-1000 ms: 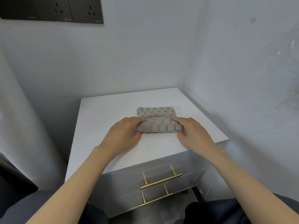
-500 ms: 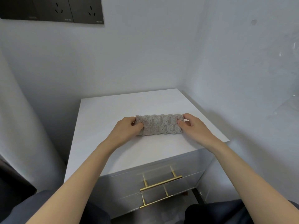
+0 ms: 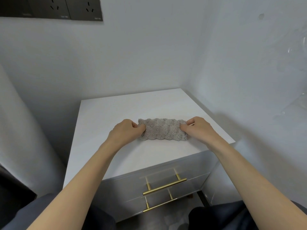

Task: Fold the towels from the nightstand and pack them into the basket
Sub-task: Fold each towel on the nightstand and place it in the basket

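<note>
White nightstand [image 3: 116,112]: L hand [image 3: 127,132], R hand [image 3: 198,128] pinch nubby grey towel [image 3: 163,130].

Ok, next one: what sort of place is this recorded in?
Probably a bedroom corner: a white nightstand with brass drawer handles stands against plain white walls, below a dark wall-socket panel. The left hand and right hand grip a folded grey towel on its top.

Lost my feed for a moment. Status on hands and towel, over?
Left hand and right hand pinch the towel ends. Towel folded narrow, flat on nightstand. No basket in view.
</note>
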Demonstrator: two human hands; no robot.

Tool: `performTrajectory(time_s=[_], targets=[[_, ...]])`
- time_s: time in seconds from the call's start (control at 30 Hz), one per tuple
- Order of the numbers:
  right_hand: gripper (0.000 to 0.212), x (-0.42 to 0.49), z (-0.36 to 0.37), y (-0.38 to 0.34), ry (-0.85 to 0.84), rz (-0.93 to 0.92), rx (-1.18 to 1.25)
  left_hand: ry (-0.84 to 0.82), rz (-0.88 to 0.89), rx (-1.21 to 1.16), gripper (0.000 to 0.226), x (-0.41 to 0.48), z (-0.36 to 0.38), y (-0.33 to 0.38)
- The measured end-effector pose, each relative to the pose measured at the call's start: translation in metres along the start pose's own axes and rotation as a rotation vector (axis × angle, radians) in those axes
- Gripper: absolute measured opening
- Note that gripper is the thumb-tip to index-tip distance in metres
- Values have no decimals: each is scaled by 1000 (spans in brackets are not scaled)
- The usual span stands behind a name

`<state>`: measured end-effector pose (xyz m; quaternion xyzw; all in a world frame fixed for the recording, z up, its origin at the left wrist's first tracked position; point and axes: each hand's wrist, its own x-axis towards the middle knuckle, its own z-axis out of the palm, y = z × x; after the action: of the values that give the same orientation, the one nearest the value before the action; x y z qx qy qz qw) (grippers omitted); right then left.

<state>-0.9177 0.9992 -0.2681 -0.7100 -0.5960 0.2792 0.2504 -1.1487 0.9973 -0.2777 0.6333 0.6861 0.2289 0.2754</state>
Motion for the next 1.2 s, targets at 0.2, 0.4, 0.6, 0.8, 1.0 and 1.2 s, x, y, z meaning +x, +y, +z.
performTrajectory(time_s=[0.2, 0.4, 0.6, 0.8, 1.0, 1.2], targets=[[35, 1, -1, -4, -127, 41, 0, -51, -20, -57, 42, 0, 1, 5], [28, -7, 3, -2, -90, -37, -8, 4, 73, -258, 28, -6, 7, 8], [18, -18, 3, -7, -5, -69, 177, 35, 43, -607, 15, -10, 10, 18], [22, -35, -15, -11, 21, -99, 361, -39, 73, -951, 14, -25, 9, 31], [35, -57, -40, -16, 30, -232, 253, -39, 142, -984, 14, -40, 5, 50], [44, -85, -82, -23, 104, -355, -8, -86, 222, -955, 13, -63, -3, 95]])
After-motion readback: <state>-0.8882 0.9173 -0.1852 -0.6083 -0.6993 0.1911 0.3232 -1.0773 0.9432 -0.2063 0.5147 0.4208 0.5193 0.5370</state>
